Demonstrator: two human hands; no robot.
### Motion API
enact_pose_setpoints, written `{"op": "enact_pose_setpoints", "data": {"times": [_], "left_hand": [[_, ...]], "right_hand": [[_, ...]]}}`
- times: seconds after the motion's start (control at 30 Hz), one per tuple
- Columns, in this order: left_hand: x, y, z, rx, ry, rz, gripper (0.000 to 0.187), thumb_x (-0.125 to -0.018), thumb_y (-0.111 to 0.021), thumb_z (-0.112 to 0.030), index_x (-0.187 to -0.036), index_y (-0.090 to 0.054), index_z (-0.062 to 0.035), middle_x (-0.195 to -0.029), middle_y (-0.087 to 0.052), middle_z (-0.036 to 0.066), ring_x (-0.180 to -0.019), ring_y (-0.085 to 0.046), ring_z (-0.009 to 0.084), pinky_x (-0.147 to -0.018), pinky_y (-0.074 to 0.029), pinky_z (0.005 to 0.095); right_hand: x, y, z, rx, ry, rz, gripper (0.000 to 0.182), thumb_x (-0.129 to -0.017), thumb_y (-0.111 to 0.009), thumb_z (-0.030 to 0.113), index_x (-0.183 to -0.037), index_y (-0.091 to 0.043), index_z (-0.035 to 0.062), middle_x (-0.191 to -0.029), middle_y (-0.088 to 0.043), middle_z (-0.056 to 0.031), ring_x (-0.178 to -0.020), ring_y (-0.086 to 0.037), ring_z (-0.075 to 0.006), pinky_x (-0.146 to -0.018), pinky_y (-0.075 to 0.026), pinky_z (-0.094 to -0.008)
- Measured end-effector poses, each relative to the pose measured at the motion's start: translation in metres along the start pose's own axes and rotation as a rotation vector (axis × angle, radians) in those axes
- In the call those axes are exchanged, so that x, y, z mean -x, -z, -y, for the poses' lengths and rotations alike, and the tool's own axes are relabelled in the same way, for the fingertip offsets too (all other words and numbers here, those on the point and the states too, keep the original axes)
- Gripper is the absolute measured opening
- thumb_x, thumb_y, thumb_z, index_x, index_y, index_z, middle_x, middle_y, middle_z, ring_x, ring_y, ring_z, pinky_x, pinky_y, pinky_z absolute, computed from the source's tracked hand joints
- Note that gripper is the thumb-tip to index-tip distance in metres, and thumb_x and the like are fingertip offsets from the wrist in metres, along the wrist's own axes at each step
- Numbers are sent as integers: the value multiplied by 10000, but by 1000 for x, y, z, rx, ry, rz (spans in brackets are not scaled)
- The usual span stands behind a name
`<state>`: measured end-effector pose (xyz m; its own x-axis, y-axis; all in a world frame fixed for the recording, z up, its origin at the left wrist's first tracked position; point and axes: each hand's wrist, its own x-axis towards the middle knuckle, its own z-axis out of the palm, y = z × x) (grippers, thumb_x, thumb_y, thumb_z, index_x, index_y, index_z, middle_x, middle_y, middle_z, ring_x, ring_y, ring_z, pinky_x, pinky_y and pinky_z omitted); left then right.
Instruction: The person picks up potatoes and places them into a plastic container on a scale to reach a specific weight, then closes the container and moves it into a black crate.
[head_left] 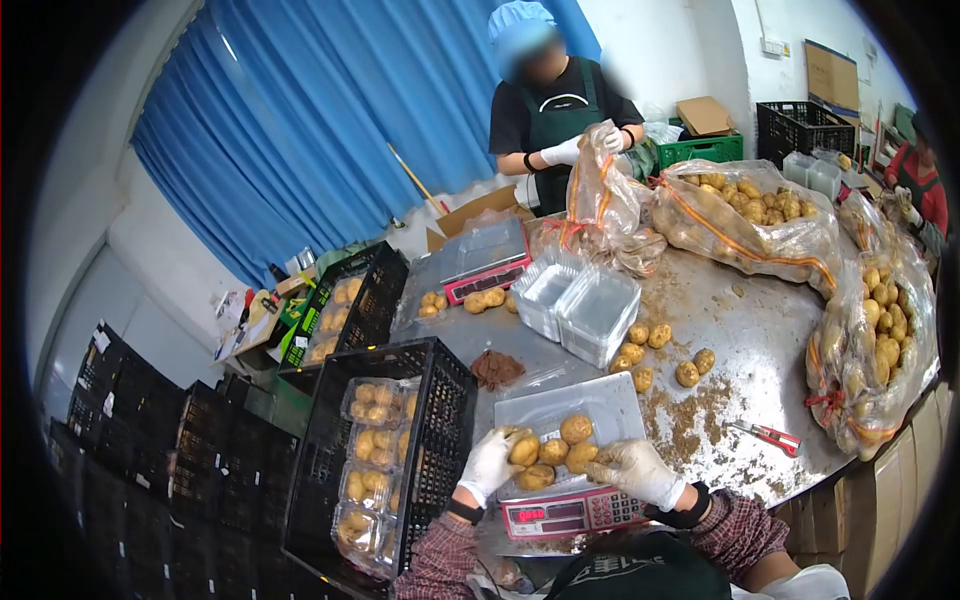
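Several potatoes (576, 429) sit in what looks like a clear tray on a digital scale (572, 514) with a red-lit display. My left hand (489, 466), in a white glove, closes its fingers round a potato (523, 450) at the left of the group. From the other side my right hand (642, 473), also gloved, has its bent fingers against another potato (581, 458); its fingertips are partly hidden. A stack of clear plastic trays (596, 315) stands beyond the scale, with loose potatoes (687, 374) beside it.
A black crate (433, 400) with packed potatoes is on the left. A red utility knife (768, 437) lies on the dirt-strewn metal table (735, 330). Open potato bags (745, 250) line the right side. Across the table, a co-worker (562, 120) grips a plastic bag (597, 190) near a second scale (487, 280).
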<state>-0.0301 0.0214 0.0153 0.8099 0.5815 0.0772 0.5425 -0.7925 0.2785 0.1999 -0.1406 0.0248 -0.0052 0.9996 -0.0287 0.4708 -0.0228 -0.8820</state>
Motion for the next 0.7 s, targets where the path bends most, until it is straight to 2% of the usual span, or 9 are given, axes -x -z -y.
{"op": "enact_pose_setpoints", "data": {"times": [0.03, 0.1, 0.17, 0.23, 0.3, 0.33, 0.43, 0.57, 0.7], "left_hand": [[1, 7, -3, 134, 47, -63, 617, -600, -794, -142, -1182, -588, -125, -1129, -570, 106, -1054, -552, 309, -916, -454, 363], [7, 27, -19, 316, 143, -231, 618, -567, -850, -174, -1117, -601, -41, -1061, -578, 129, -1003, -585, 267, -892, -472, 337], [12, 38, -33, 616, 151, -390, 615, -561, -860, -171, -1088, -593, 1, -1034, -572, 133, -975, -589, 246, -872, -475, 324], [18, 51, -53, 638, 129, -432, 612, -557, -867, -170, -1075, -591, 5, -1031, -570, 129, -967, -587, 245, -864, -476, 325], [22, 59, -70, 661, 103, -478, 609, -554, -873, -169, -1062, -589, 9, -1027, -567, 125, -960, -586, 243, -856, -478, 326], [23, 62, -76, 660, 96, -507, 614, -548, -879, -171, -1058, -585, 5, -1023, -565, 123, -957, -584, 242, -852, -479, 331], [25, 70, -92, 584, 81, -553, 612, -539, -888, -173, -1041, -577, -9, -1010, -558, 124, -942, -581, 251, -838, -481, 344], [27, 70, -102, 451, 54, -610, 581, -545, -876, -147, -1026, -577, -20, -999, -551, 125, -924, -574, 269, -819, -478, 352], [30, 68, -107, 391, 54, -597, 549, -548, -854, -108, -1018, -582, -26, -992, -550, 130, -912, -571, 284, -813, -477, 359]], "right_hand": [[-1, 0, 4, -3, 1, -10, 334, -812, -664, 285, -1075, -625, 82, -904, -660, -139, -885, -621, -333, -769, -494, -398], [-4, -5, 17, 26, 246, -322, 462, -804, -692, 274, -1205, -563, 85, -1109, -591, -169, -1015, -579, -329, -866, -474, -360], [-14, -8, 23, -87, 253, -279, 538, -801, -703, 250, -1273, -501, 87, -1215, -514, -161, -1094, -536, -309, -916, -451, -354], [-22, -18, 28, -202, 259, -226, 622, -798, -714, 227, -1340, -439, 89, -1321, -437, -153, -1173, -493, -288, -965, -429, -348], [-29, -29, 36, -765, 165, -17, 722, -806, -715, 187, -1410, -330, 87, -1394, -354, -126, -1240, -429, -240, -984, -424, -353], [-27, -27, 47, -844, 158, 24, 727, -820, -702, 137, -1423, -300, 84, -1408, -335, -105, -1245, -413, -196, -982, -428, -344], [-29, -32, 54, -821, 286, -14, 701, -839, -683, 128, -1422, -297, 78, -1385, -360, -111, -1215, -447, -194, -965, -441, -326], [-29, -31, 57, -941, 242, 59, 688, -846, -658, 65, -1422, -280, 63, -1398, -358, -88, -1228, -439, -186, -982, -432, -329], [-31, -33, 50, -872, 240, 13, 646, -809, -687, 96, -1372, -371, 55, -1286, -480, -96, -1153, -508, -185, -949, -455, -321]]}}
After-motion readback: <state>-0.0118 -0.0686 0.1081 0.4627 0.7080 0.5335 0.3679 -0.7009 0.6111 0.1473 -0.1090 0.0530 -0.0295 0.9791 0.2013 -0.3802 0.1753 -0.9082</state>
